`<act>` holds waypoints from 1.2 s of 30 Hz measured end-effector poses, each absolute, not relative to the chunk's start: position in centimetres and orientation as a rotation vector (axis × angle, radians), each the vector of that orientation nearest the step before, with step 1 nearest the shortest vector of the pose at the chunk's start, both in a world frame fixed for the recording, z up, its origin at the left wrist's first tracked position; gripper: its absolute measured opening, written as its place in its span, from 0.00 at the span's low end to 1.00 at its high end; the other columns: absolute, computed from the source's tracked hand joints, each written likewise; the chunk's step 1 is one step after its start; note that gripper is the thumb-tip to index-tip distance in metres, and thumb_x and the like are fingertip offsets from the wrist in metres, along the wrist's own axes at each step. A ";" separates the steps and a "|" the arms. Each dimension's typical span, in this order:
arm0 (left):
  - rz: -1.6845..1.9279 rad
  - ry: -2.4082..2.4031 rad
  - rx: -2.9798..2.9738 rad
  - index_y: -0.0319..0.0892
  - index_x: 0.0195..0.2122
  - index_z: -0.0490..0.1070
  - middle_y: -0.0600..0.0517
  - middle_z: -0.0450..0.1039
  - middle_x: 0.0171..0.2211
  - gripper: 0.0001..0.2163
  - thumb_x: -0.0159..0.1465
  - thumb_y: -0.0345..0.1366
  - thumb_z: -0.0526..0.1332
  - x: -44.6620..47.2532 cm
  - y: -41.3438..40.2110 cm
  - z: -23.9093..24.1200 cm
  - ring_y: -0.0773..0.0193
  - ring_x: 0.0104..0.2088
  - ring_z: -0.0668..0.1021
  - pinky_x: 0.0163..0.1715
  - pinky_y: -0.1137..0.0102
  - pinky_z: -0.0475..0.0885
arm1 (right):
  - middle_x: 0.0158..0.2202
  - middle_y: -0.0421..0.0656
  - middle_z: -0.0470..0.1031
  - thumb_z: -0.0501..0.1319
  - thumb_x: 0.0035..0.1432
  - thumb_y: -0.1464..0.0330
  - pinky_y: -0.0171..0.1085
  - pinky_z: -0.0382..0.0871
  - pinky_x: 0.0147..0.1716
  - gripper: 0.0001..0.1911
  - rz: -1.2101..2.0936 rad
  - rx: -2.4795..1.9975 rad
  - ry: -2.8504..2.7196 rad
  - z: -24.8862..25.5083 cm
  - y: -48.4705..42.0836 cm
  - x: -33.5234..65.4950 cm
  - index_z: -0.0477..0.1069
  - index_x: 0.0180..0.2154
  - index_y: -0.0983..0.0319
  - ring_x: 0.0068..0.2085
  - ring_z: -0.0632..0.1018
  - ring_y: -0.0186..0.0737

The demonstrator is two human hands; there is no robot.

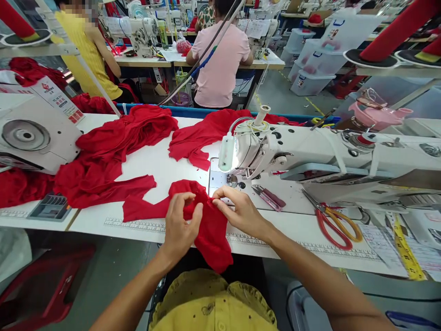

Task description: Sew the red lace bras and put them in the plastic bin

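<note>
A red garment piece (pixel 213 234) lies bunched at the table's front edge, its lower part hanging over toward my lap. My right hand (pixel 237 209) pinches its gathered upper edge between thumb and forefinger, just in front of the sewing machine's needle area (pixel 231 180). On the left side of the same cloth rests my left hand (pixel 181 220), fingers curved and thumb apart, with a gap between them. The sewing machine (pixel 289 147) has its lamp lit. To the right of my right hand lie small thread snips (pixel 268 197).
Red-and-yellow-handled scissors (pixel 339 225) and a yellow tape measure (pixel 406 253) lie at right. Heaped red fabric (pixel 117 151) covers the left side, near another machine (pixel 34 133). Thread cones (pixel 396 34) stand above. Two people (pixel 222 59) sit ahead, beyond the table.
</note>
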State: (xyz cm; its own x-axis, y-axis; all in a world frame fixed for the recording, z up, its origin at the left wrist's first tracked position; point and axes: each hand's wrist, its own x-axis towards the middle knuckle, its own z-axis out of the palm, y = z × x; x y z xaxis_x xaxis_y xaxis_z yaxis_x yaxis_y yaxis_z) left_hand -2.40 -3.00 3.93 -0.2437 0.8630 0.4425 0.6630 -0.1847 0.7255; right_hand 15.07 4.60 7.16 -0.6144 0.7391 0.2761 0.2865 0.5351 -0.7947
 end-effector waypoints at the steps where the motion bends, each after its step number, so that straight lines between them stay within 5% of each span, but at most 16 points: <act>1: 1.342 1.842 1.765 0.45 0.48 0.69 0.48 0.74 0.42 0.09 0.68 0.39 0.61 -2.1 -3.6 3.9 0.58 0.43 0.77 0.42 0.63 0.76 | 0.33 0.41 0.72 0.55 0.69 0.66 0.38 0.67 0.36 0.08 0.997 -0.835 -2.152 7.2 4.6 15.1 0.68 0.35 0.59 0.34 0.73 0.38; 6: 1.253 1.697 1.740 0.44 0.38 0.71 0.54 0.75 0.32 0.07 0.72 0.38 0.57 -2.1 -3.6 4.8 0.65 0.32 0.77 0.33 0.70 0.73 | 0.32 0.40 0.73 0.57 0.68 0.64 0.37 0.69 0.36 0.09 1.126 -0.880 -2.024 7.6 4.3 15.4 0.70 0.34 0.59 0.34 0.73 0.36; 12: 1.166 1.542 1.929 0.47 0.50 0.69 0.53 0.76 0.38 0.09 0.70 0.37 0.59 -3.7 -0.3 6.5 0.63 0.38 0.78 0.40 0.69 0.74 | 0.31 0.38 0.73 0.63 0.63 0.59 0.37 0.72 0.34 0.10 1.525 -0.901 -1.647 7.5 4.0 15.9 0.73 0.37 0.59 0.32 0.74 0.36; 19: 1.031 1.249 2.024 0.48 0.60 0.67 0.49 0.74 0.51 0.15 0.73 0.37 0.54 -4.0 2.4 5.7 0.62 0.47 0.77 0.50 0.65 0.72 | 0.32 0.38 0.72 0.63 0.62 0.60 0.36 0.72 0.36 0.10 1.472 -0.932 -1.562 7.0 3.6 16.4 0.72 0.35 0.59 0.34 0.74 0.35; 21: 0.996 1.180 2.050 0.49 0.60 0.67 0.49 0.73 0.47 0.15 0.74 0.37 0.51 -3.9 2.8 5.6 0.61 0.46 0.76 0.47 0.64 0.73 | 0.32 0.38 0.73 0.64 0.61 0.59 0.37 0.72 0.35 0.10 1.459 -0.946 -1.555 6.7 3.6 16.4 0.72 0.36 0.59 0.34 0.74 0.36; 24: 0.970 1.140 2.060 0.47 0.55 0.71 0.49 0.69 0.40 0.14 0.75 0.37 0.49 -3.5 3.0 5.6 0.61 0.41 0.74 0.42 0.65 0.73 | 0.31 0.38 0.74 0.64 0.61 0.61 0.36 0.72 0.34 0.08 1.401 -0.978 -1.565 6.4 3.5 16.4 0.73 0.35 0.59 0.32 0.75 0.35; 30: 0.991 1.187 2.163 0.44 0.42 0.70 0.45 0.65 0.55 0.07 0.72 0.39 0.55 -3.1 2.6 6.0 0.53 0.59 0.68 0.62 0.52 0.63 | 0.30 0.37 0.73 0.61 0.61 0.67 0.34 0.70 0.31 0.05 1.279 -1.032 -1.672 5.9 3.3 16.8 0.71 0.32 0.59 0.31 0.74 0.34; 36: 1.041 1.170 2.053 0.44 0.39 0.69 0.55 0.74 0.37 0.02 0.70 0.35 0.59 -2.6 2.3 5.0 0.64 0.40 0.76 0.66 0.51 0.55 | 0.29 0.37 0.72 0.60 0.61 0.68 0.33 0.68 0.30 0.04 1.274 -1.047 -1.707 5.7 3.5 16.9 0.70 0.32 0.59 0.31 0.73 0.33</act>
State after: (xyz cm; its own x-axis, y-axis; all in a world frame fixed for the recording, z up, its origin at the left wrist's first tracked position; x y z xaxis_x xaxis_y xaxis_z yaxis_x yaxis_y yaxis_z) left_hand -2.61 2.32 4.95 0.3205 0.8794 0.3520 0.4514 -0.4685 0.7594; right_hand 16.94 3.49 5.68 -0.3845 0.9185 0.0923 0.1724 0.1697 -0.9703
